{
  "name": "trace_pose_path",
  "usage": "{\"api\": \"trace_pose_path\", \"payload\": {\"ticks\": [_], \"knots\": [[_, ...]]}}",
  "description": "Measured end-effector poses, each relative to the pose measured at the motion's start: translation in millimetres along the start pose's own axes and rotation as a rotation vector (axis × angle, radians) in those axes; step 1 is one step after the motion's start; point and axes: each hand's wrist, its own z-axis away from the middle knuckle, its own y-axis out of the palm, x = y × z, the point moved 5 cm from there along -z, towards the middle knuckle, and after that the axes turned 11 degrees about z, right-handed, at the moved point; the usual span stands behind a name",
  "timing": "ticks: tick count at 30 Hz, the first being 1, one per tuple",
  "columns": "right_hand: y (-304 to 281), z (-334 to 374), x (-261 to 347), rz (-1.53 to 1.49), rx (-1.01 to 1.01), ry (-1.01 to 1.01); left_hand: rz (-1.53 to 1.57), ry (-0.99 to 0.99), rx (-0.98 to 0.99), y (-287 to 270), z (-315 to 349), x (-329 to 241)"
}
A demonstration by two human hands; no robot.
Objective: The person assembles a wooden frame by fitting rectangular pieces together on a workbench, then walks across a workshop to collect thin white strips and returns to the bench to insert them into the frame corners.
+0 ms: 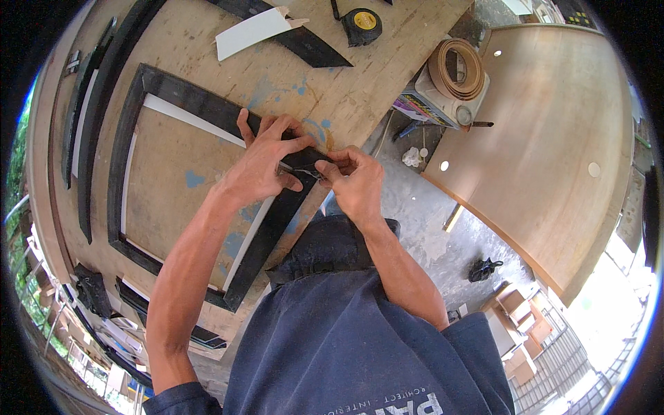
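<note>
A black rectangular frame with pale inner edges lies on the wooden worktable. At its near right corner, my left hand holds the frame, with its fingers spread across one rail and its thumb over the adjoining rail. My right hand pinches the tip of that same corner between thumb and fingers. Between the two hands, a thin light line shows at the joint of the rails. My fingertips partly hide the corner, so I cannot tell whether a small piece sits in the pinch.
A broken white strip lies over a black bar, near a tape measure. Long black strips rest at the left. Beyond the table's right edge are a coiled brown band on a container and a large wooden panel.
</note>
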Motion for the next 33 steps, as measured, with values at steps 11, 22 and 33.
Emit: {"api": "trace_pose_path", "payload": {"ticks": [11, 22, 33], "knots": [[2.3, -5.3, 3.2, 0.138, -0.024, -0.044, 0.017, 0.032, -0.027, 0.1, -1.1, -1.3], [3.1, -6.4, 2.9, 0.097, 0.044, -0.085, 0.052, 0.038, -0.046, -0.8, 0.5, 0.7], [0.4, -3.8, 7.0, 0.044, 0.063, -0.047, 0.018, 0.028, -0.025, 0.5, 0.2, 1.2]]}}
